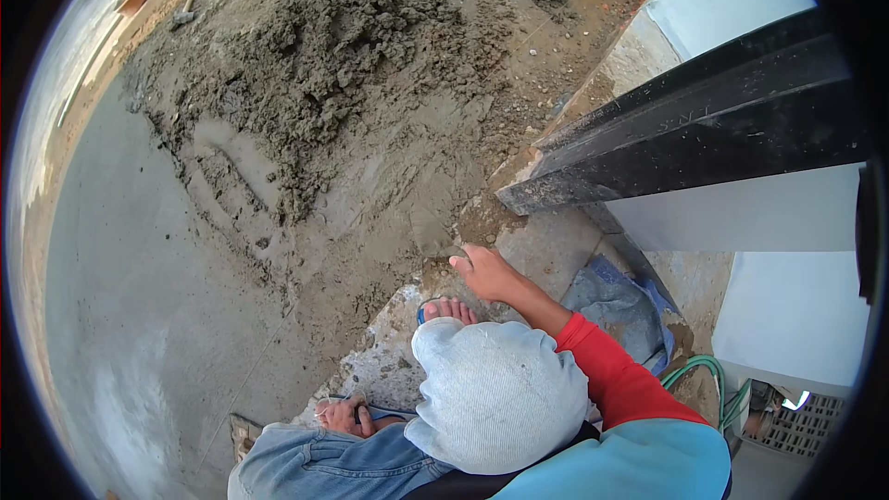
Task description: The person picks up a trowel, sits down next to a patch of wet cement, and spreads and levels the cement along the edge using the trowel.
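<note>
My right hand (483,273), at the end of a red sleeve, is closed around the handle of what looks like a trowel. The trowel's blade (431,227) is smeared with grey mortar and blends into the wet concrete (370,194) under it. Just beyond rises a rough, lumpy heap of concrete mix (343,46). My right foot (449,309), in a blue-strapped sandal, stands close to this hand on the mortar-stained slab. Farther left, what looks like my other foot (343,415) shows beside the jeans. My left hand does not show.
Smoothed wet concrete (120,268) spreads along the left. A black metal beam (685,120) juts in from the right beside white wall panels (787,306). A crumpled grey-blue sack (611,306) and green hose (708,366) lie near my right arm.
</note>
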### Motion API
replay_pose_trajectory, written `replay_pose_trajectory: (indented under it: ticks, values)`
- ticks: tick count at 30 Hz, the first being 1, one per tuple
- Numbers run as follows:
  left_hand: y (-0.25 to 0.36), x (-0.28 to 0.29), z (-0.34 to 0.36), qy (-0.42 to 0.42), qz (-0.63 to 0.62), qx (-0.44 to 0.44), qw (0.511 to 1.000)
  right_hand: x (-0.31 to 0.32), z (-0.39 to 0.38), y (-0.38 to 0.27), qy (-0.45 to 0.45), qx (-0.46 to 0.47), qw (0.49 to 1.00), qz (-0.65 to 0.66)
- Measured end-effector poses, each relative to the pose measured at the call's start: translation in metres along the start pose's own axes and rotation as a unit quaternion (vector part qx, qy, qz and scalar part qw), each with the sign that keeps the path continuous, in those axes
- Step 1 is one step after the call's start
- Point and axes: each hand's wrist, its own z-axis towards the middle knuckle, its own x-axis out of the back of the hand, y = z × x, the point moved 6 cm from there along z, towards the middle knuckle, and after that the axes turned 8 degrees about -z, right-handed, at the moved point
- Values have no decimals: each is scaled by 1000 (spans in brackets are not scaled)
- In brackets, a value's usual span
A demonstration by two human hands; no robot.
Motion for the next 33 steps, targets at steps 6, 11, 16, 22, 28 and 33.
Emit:
replay_pose_trajectory:
  ticks: [6, 11, 16, 22, 28, 33]
  values:
    - [-1, -7, 1, -7, -5, -2, 1000, 45, 1, 26, 60, -80, 988, -117]
    - [-6, -7, -4, 14, -10, -3, 1000, 4, -26, -8, -84, -11, 978, -193]
    - [-3, -3, -1, 7, -18, 6, 1000, 52, -3, -7, 120, -21, 978, -170]
    - [3, -3, 3, 20, -44, 27, 998, -37, -12, -39, -139, 37, 987, 76]
    - [-8, -2, -4, 34, -40, 29, 998, -32, -24, -72, -107, 167, 975, -103]
    - [8, -5, 1, 36, -74, 33, 996, 24, 22, 10, 25, 58, 973, -221]
